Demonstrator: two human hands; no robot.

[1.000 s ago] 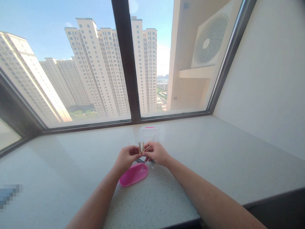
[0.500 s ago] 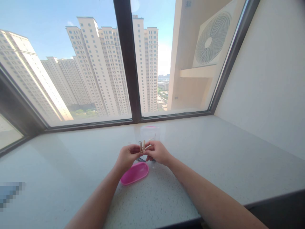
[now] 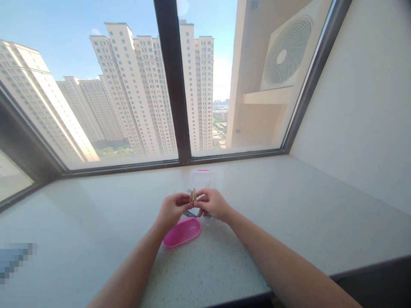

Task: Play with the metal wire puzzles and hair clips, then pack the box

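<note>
My left hand [image 3: 175,209] is closed, its fingertips pinching a slim tan-gold piece [image 3: 192,197] held upright. Close against it stands a second slim tan-gold piece [image 3: 194,196], pinched by my right hand [image 3: 212,204]. Both pieces are too small for me to tell their kind. Below the fingers, a dark grey metal object [image 3: 190,214] lies partly hidden on the sill. A pink oval tray [image 3: 182,233] sits just in front of my hands, its left end behind my left wrist.
A clear container [image 3: 210,175] with some pink on it stands behind my hands. A small dark ring [image 3: 189,191] lies near it. The speckled white sill [image 3: 276,205] runs up to the window frame [image 3: 231,154], with a wall [image 3: 359,94] on the right.
The two tan-gold pieces stood slightly apart before; now they are closer together and lean a little. My hands have hardly moved.
</note>
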